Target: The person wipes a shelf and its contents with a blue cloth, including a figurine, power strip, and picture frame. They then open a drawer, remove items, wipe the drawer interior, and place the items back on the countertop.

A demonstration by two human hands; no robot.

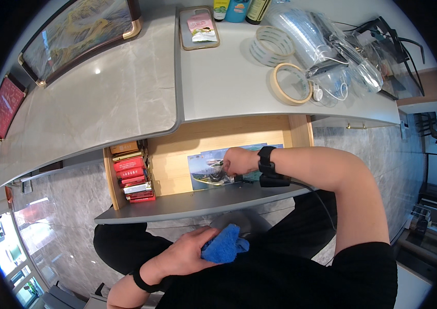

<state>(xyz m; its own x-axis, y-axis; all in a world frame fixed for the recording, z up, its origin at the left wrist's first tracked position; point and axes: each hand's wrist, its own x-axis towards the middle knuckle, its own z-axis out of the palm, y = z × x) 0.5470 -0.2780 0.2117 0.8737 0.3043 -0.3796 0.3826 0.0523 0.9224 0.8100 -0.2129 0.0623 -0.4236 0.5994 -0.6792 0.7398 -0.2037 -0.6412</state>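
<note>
My left hand grips a bunched blue cloth over my lap, in front of the open drawer. My right hand is down inside the drawer, its fingers closed around a small clear plastic item with something dark in it; what exactly it is cannot be made out. Beneath that hand, printed brochures lie on the wooden drawer bottom. A row of red and gold small boxes is lined up along the drawer's left side.
On the cabinet top stand a clear tape roll, a masking tape roll, plastic-wrapped items, a phone case with a pink-and-white packet, and several bottles. A framed picture is at the upper left. A cable hangs from my right wrist.
</note>
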